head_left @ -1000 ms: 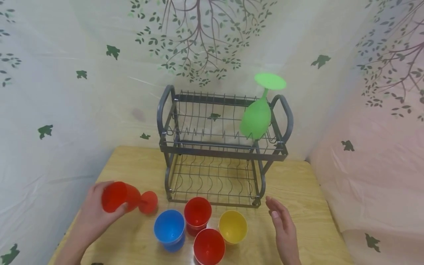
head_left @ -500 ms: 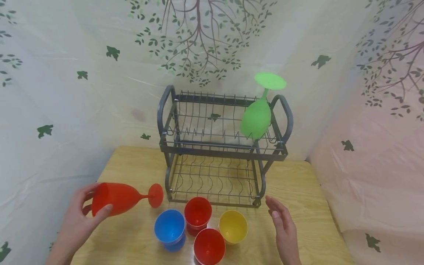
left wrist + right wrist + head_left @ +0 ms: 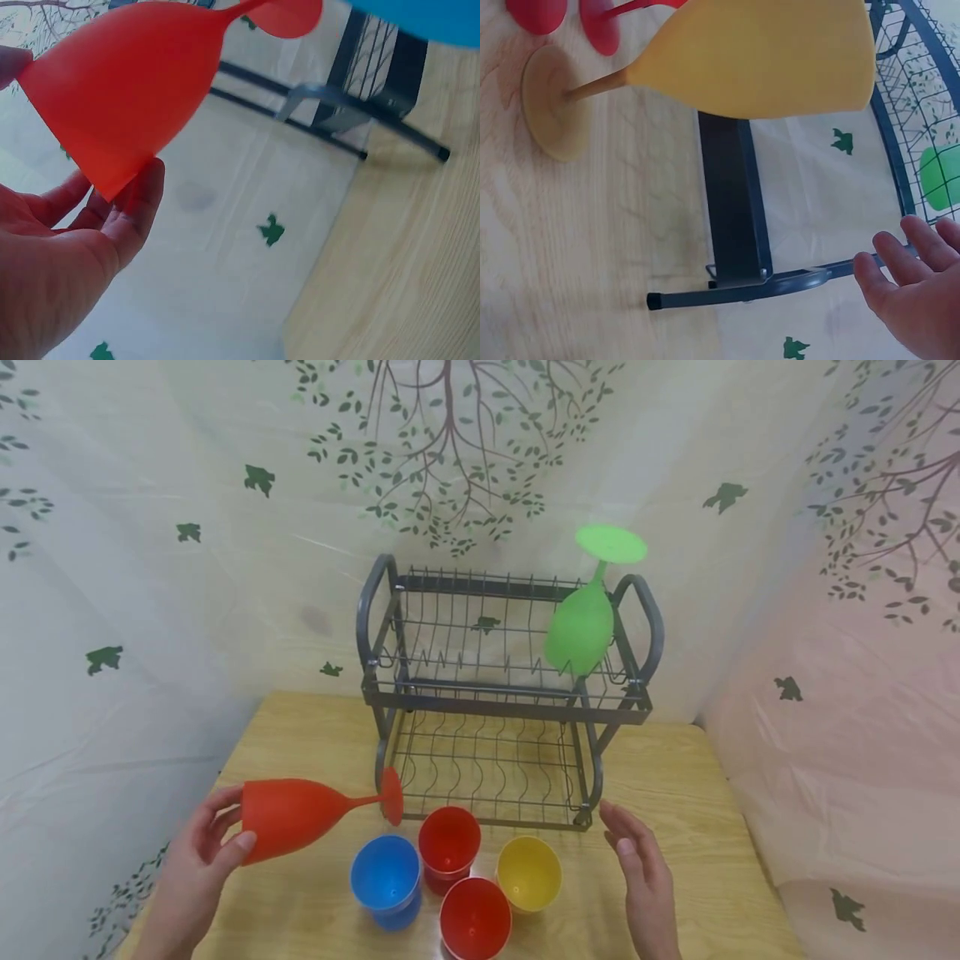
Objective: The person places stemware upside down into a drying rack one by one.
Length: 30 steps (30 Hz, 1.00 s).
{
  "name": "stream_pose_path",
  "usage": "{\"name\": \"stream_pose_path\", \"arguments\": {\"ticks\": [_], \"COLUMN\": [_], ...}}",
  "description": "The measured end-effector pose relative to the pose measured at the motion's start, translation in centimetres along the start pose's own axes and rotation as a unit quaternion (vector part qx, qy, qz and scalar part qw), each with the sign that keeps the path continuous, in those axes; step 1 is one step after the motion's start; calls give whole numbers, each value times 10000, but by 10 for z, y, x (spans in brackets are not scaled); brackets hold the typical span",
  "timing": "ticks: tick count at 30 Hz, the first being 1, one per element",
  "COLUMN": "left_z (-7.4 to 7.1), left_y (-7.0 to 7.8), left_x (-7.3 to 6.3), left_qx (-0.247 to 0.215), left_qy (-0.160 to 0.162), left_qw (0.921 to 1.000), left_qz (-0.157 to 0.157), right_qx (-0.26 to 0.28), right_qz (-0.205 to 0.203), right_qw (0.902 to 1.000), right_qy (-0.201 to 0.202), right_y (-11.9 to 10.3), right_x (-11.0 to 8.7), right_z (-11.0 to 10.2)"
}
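My left hand (image 3: 193, 860) grips a red plastic goblet (image 3: 294, 817) by its rim, thumb and fingers on either side. The goblet lies sideways in the air, its mouth toward my palm and its foot pointing right at the rack's front left corner. In the left wrist view, fingertips (image 3: 142, 195) curl round the rim. My right hand (image 3: 643, 881) holds nothing, fingers loosely extended. Nearest it is an upright yellow goblet (image 3: 528, 874), with the rack's front right corner just beyond the fingertips. A blue goblet (image 3: 386, 878) and two red goblets (image 3: 448, 843) stand beside the yellow one.
A dark two-tier dish rack (image 3: 506, 712) stands at the back of the wooden table (image 3: 675, 768). On its upper tier, at the right, a green goblet (image 3: 581, 627) rests upside down. A patterned cloth (image 3: 315, 527) hangs behind and at both sides.
The left hand has turned the red goblet from mouth-facing to side-on. Its foot has swung rightward, and the goblet has moved slightly right over the last half second. The right hand stays nearly still.
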State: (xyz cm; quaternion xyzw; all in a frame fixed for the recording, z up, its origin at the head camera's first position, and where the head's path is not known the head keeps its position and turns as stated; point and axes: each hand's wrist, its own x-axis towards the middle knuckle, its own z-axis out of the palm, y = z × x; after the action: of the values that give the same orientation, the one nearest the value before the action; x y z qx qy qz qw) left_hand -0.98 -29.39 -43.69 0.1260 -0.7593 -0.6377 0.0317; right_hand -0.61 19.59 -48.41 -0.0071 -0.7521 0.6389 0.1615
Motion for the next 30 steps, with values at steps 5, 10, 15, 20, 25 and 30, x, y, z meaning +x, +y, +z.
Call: {"name": "stream_pose_path", "arguments": {"ticks": [5, 10, 15, 20, 25, 30], "left_z": [12, 20, 25, 32, 43, 58], "left_y": [-3, -5, -9, -9, -5, -3], "left_x": [-2, -3, -4, -7, -8, -10], "left_qx": [-576, -1035, -1646, -1826, -1986, -2220], "left_qy": [-168, -326, -508, -613, -704, -855], "left_qw": [9981, 9938, 9842, 9805, 9759, 9686], "left_qz": [119, 259, 413, 399, 565, 730], "right_qx": [167, 455, 936, 1589, 2036, 2393], "right_qz": [-110, -253, -622, -1309, -1671, -1789], "right_qw": [9998, 9986, 9930, 9758, 9582, 9447], "right_qy": [-16, -102, -349, -736, -1112, -1353], "right_y": [-7, -14, -19, -21, -25, -33], "right_x": [-2, -5, -9, -10, -10, -11], "right_z": [2, 3, 4, 5, 10, 15]}}
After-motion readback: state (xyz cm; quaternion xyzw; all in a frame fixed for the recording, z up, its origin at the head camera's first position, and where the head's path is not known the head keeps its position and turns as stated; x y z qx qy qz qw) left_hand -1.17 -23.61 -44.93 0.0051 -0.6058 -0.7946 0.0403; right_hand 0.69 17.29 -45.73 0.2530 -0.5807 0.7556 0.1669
